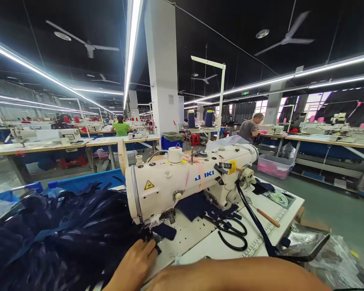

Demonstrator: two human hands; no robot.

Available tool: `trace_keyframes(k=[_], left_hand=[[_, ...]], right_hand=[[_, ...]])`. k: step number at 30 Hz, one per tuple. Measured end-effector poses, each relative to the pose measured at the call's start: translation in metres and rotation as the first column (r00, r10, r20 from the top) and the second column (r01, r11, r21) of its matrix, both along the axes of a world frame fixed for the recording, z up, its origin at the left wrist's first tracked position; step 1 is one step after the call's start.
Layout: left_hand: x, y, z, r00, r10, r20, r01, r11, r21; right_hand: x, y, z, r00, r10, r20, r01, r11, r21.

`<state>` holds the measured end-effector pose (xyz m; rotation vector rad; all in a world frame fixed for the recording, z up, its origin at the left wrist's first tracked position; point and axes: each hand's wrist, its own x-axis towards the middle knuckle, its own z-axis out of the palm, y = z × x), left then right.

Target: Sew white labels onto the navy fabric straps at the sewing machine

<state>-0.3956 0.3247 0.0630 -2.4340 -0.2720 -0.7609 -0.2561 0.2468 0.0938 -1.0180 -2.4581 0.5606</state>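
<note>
My left hand point(138, 258) is beside the needle area of a white sewing machine point(160, 186). Its fingers are curled and pressed together on dark navy fabric point(158, 248), whose edge shows just past the fingertips. At the bottom edge lies my right hand point(166, 279), its forearm stretching in from the right; its fingers are hidden. A large heap of navy fabric strips point(63, 230) fills the left side, up against the machine head. Small navy scraps point(165, 231) lie under the machine arm. Black-handled scissors point(233, 234) rest on the white table point(197, 250).
A wooden-handled tool point(268, 217) and a hanging black strap point(257, 222) are right of the scissors. Clear plastic bags point(333, 254) bulge beyond the table's right edge. Behind the machine stand navy thread cones point(209, 119) and a blue bin point(171, 142). Other people sit at machines farther back.
</note>
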Motion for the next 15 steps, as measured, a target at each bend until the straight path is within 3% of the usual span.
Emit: trace_keyframes(k=[2,3,5,7,8,10,11,12,13,15], left_hand=[[-0.005,0.002,-0.012,0.994,0.112,-0.003,-0.112,0.984,-0.141],[-0.009,0.001,-0.015,0.99,0.144,0.004,-0.141,0.975,-0.171],[-0.014,-0.004,-0.014,0.993,0.115,0.011,-0.112,0.985,-0.134],[-0.016,-0.01,-0.006,0.996,0.067,-0.055,-0.071,0.994,-0.079],[-0.016,-0.013,-0.002,0.993,0.063,-0.096,-0.07,0.994,-0.079],[-0.015,-0.017,0.006,0.987,0.1,-0.128,-0.123,0.975,-0.187],[-0.015,-0.019,0.009,0.985,0.136,-0.103,-0.161,0.939,-0.304],[-0.015,-0.02,0.013,0.981,0.185,-0.06,-0.191,0.865,-0.464],[-0.015,-0.02,0.016,0.968,0.252,-0.015,-0.203,0.742,-0.639],[-0.017,-0.02,0.021,0.911,0.41,0.043,-0.131,0.386,-0.913]], right_hand=[[0.033,0.003,0.005,0.993,-0.045,0.112,0.042,0.999,0.03],[0.05,0.006,0.008,0.939,-0.221,0.264,0.188,0.971,0.146],[0.08,0.014,0.009,0.633,-0.587,0.505,0.429,0.809,0.402],[0.099,0.024,0.004,0.5,-0.684,0.531,0.494,0.729,0.473],[0.105,0.028,0.001,0.477,-0.7,0.532,0.512,0.713,0.479],[0.109,0.034,-0.006,0.471,-0.707,0.528,0.529,0.705,0.472],[0.108,0.035,-0.008,0.467,-0.713,0.523,0.536,0.699,0.474],[0.106,0.035,-0.009,0.465,-0.72,0.515,0.541,0.692,0.479],[0.103,0.035,-0.008,0.463,-0.73,0.502,0.547,0.681,0.487],[0.092,0.032,-0.006,0.468,-0.749,0.469,0.555,0.663,0.503]])
